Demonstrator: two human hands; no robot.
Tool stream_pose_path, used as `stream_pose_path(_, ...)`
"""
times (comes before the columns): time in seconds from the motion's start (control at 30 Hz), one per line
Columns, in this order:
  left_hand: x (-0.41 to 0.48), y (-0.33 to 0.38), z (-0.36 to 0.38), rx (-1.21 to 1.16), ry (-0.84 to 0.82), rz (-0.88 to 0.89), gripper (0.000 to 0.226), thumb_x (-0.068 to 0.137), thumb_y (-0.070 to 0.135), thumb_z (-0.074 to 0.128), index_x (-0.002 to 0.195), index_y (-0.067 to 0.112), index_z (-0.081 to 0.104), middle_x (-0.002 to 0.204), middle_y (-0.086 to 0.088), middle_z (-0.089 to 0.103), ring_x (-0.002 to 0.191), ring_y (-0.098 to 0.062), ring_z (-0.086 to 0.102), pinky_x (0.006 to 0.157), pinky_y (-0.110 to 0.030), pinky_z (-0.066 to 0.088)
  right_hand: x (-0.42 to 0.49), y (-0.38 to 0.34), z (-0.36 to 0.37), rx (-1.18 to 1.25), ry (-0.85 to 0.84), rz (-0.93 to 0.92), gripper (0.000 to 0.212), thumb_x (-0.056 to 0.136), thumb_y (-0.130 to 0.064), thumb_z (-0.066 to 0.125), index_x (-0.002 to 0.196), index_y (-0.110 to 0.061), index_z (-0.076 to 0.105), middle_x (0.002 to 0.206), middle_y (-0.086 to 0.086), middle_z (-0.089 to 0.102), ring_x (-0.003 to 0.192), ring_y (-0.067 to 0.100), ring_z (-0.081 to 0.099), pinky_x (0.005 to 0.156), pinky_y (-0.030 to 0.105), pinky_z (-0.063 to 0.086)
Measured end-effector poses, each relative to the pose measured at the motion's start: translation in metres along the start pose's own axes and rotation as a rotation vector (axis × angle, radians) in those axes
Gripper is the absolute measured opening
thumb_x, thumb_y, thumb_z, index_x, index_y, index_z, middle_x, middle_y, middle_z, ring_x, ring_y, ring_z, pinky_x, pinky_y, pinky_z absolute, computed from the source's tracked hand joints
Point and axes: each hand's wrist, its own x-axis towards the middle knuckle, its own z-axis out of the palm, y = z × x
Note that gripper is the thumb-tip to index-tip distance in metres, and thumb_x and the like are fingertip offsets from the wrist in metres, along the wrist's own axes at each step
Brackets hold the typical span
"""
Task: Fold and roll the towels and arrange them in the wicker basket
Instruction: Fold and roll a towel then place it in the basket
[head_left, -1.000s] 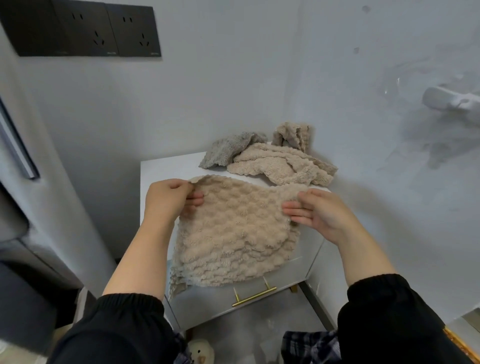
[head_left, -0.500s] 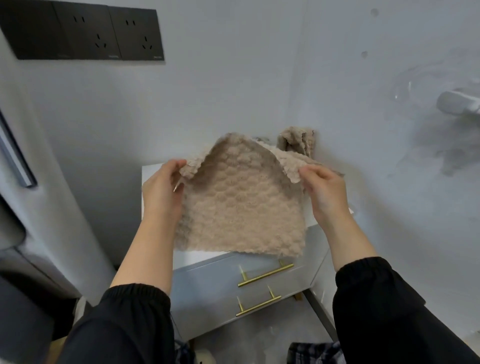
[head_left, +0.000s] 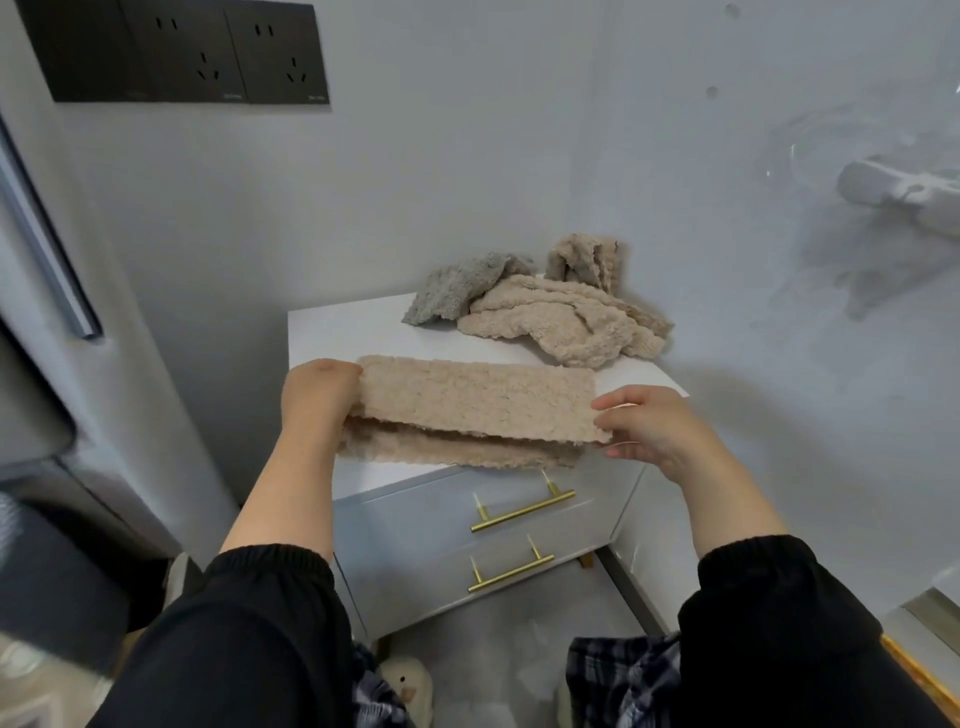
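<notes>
I hold a beige fluffy towel (head_left: 478, 405) folded in half lengthwise, low over the front of a white cabinet top (head_left: 343, 332). My left hand (head_left: 317, 395) grips its left end and my right hand (head_left: 649, 426) pinches its right end. The folded edge points away from me, and the two loose edges lie toward me. Behind it, a crumpled beige towel (head_left: 561, 322), a grey towel (head_left: 457, 286) and another beige towel (head_left: 587, 260) are heaped at the back right corner. No wicker basket is in view.
The cabinet has two drawers with gold bar handles (head_left: 522, 512). It stands in a corner with walls behind and to the right. A black socket panel (head_left: 182, 52) is on the back wall, and a white fixture (head_left: 904, 192) juts from the right wall.
The towel was lying draped over the cabinet edge, then I lifted it upright by its top corners. Now it is folded in half and lowered toward the cabinet top.
</notes>
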Motion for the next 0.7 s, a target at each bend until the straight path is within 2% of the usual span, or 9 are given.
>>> stream_pose_path(0.07, -0.003, -0.006, -0.001, 0.249, 0.004, 0.082, 0.018, 0.088, 0.010, 0.049, 0.085, 0.014, 0.066, 0.085, -0.006, 0.061, 0.083, -0.027, 0.057, 0.080, -0.039, 0.052, 0.001, 0.007, 0.001, -0.094, 0.060, -0.020, 0.020, 0.080, 0.008, 0.064, 0.074, -0.011, 0.062, 0.072, 0.011, 0.060, 0.061, 0.022, 0.058, 0.052, 0.028, 0.053)
stream_pose_path(0.17, -0.012, -0.011, 0.000, 0.548, -0.028, 0.147, 0.026, 0.086, 0.008, 0.047, 0.098, 0.016, 0.068, 0.103, -0.005, 0.065, 0.091, -0.028, 0.060, 0.075, -0.034, 0.049, 0.004, 0.016, 0.004, -0.223, 0.139, -0.062, 0.020, 0.079, 0.006, 0.063, 0.072, -0.012, 0.059, 0.072, 0.008, 0.060, 0.057, 0.018, 0.057, 0.054, 0.030, 0.050)
stream_pose_path(0.27, -0.021, -0.011, 0.007, 0.822, 0.044, 0.237, 0.031, 0.086, 0.009, 0.048, 0.111, 0.016, 0.063, 0.125, -0.010, 0.049, 0.114, -0.031, 0.046, 0.089, -0.040, 0.045, 0.007, 0.024, 0.008, -0.320, 0.126, -0.002, 0.017, 0.081, -0.001, 0.062, 0.073, -0.014, 0.055, 0.075, 0.010, 0.063, 0.060, 0.020, 0.062, 0.056, 0.029, 0.047)
stream_pose_path(0.33, -0.028, -0.009, 0.013, 0.879, 0.090, 0.399, 0.032, 0.087, 0.010, 0.050, 0.117, 0.015, 0.060, 0.131, -0.011, 0.042, 0.120, -0.031, 0.037, 0.093, -0.041, 0.039, 0.007, 0.026, 0.009, -0.425, 0.059, 0.057, 0.008, 0.085, -0.013, 0.061, 0.077, -0.012, 0.059, 0.080, 0.011, 0.065, 0.069, 0.022, 0.063, 0.060, 0.028, 0.046)
stream_pose_path(0.37, -0.030, -0.008, 0.017, 0.860, 0.086, 0.497, 0.034, 0.088, 0.012, 0.052, 0.121, 0.014, 0.059, 0.136, -0.011, 0.040, 0.124, -0.031, 0.035, 0.096, -0.041, 0.037, 0.007, 0.026, 0.009, -0.463, 0.030, 0.067, 0.013, 0.087, -0.020, 0.060, 0.085, -0.008, 0.065, 0.083, 0.012, 0.064, 0.074, 0.022, 0.061, 0.062, 0.028, 0.045)
stream_pose_path(0.47, -0.035, -0.010, 0.034, 0.836, -0.106, 0.713, 0.043, 0.096, 0.024, 0.047, 0.138, 0.017, 0.047, 0.153, -0.010, 0.028, 0.140, -0.030, 0.022, 0.111, -0.042, 0.025, 0.010, 0.027, 0.009, -0.398, 0.003, 0.084, 0.044, 0.091, -0.031, 0.056, 0.115, 0.006, 0.063, 0.104, 0.022, 0.066, 0.087, 0.028, 0.062, 0.069, 0.030, 0.041)
stream_pose_path(0.53, -0.040, -0.014, 0.049, 0.918, -0.320, 0.782, 0.051, 0.099, 0.035, 0.040, 0.147, 0.024, 0.031, 0.160, -0.005, 0.014, 0.147, -0.028, 0.008, 0.118, -0.045, 0.013, 0.014, 0.027, 0.009, -0.285, -0.003, 0.120, 0.043, 0.089, -0.035, 0.059, 0.114, 0.000, 0.064, 0.112, 0.016, 0.065, 0.099, 0.028, 0.062, 0.075, 0.032, 0.044)
stream_pose_path(0.6, -0.047, -0.018, 0.060, 1.016, -0.493, 0.759, 0.056, 0.100, 0.042, 0.036, 0.151, 0.027, 0.019, 0.161, 0.000, 0.005, 0.148, -0.025, 0.000, 0.119, -0.048, 0.009, 0.016, 0.029, 0.010, -0.208, -0.019, 0.155, 0.039, 0.086, -0.036, 0.065, 0.111, -0.006, 0.063, 0.110, 0.009, 0.064, 0.100, 0.023, 0.060, 0.078, 0.033, 0.047)
stream_pose_path(0.7, -0.051, -0.017, 0.068, 1.135, -0.518, 0.794, 0.056, 0.099, 0.047, 0.034, 0.150, 0.028, 0.023, 0.158, -0.003, 0.018, 0.143, -0.027, 0.017, 0.114, -0.046, 0.023, 0.019, 0.029, 0.011, -0.063, -0.018, 0.161, 0.026, 0.084, -0.027, 0.069, 0.100, -0.008, 0.062, 0.106, 0.010, 0.063, 0.096, 0.024, 0.058, 0.070, 0.031, 0.049)
